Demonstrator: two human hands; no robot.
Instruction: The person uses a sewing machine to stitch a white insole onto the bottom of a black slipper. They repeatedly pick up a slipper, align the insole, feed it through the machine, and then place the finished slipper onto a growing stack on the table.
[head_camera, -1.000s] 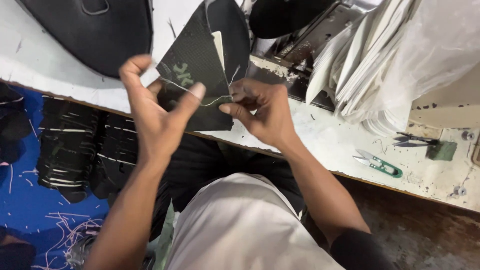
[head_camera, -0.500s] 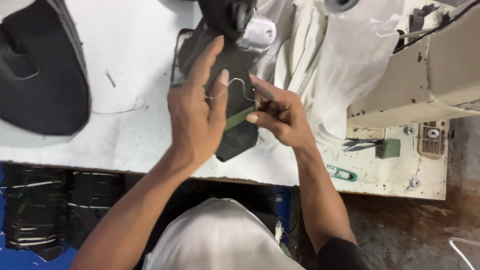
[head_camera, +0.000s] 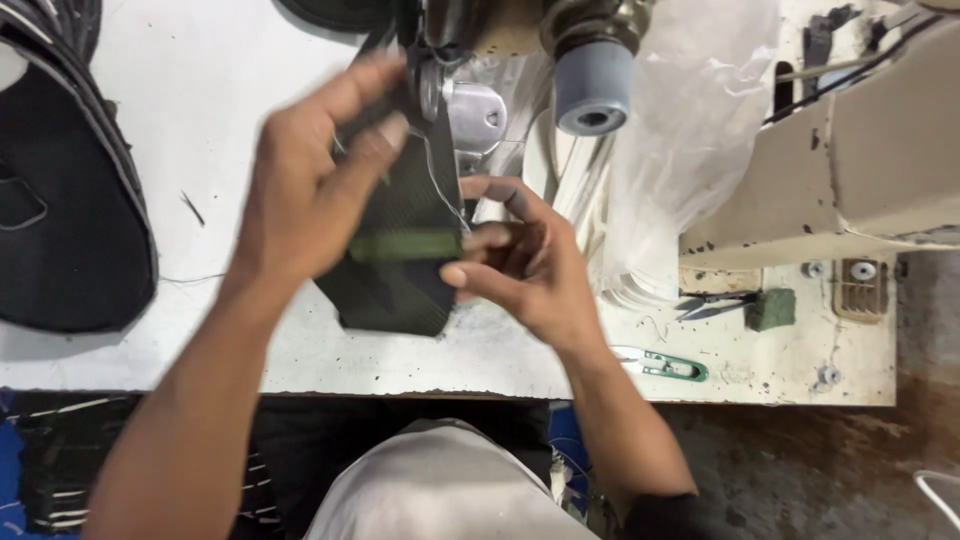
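Note:
Both of my hands hold a dark textured fabric piece (head_camera: 395, 290) with a green strip across it, over the white sewing table (head_camera: 250, 150). My left hand (head_camera: 315, 180) grips its upper left part, fingers stretched toward the sewing machine head (head_camera: 470, 100). My right hand (head_camera: 520, 265) pinches the right end of the green strip between thumb and fingers. A thin thread runs from the machine down to the piece.
A stack of black shoe-upper pieces (head_camera: 60, 190) lies at the left of the table. Green thread snips (head_camera: 665, 365) and dark scissors (head_camera: 715, 305) rest at the right, by the beige machine body (head_camera: 850, 160). Clear plastic (head_camera: 690, 130) hangs behind the machine.
Both hands have carried the fabric piece up toward the sewing machine head. The view has shifted right, bringing the machine closer and larger.

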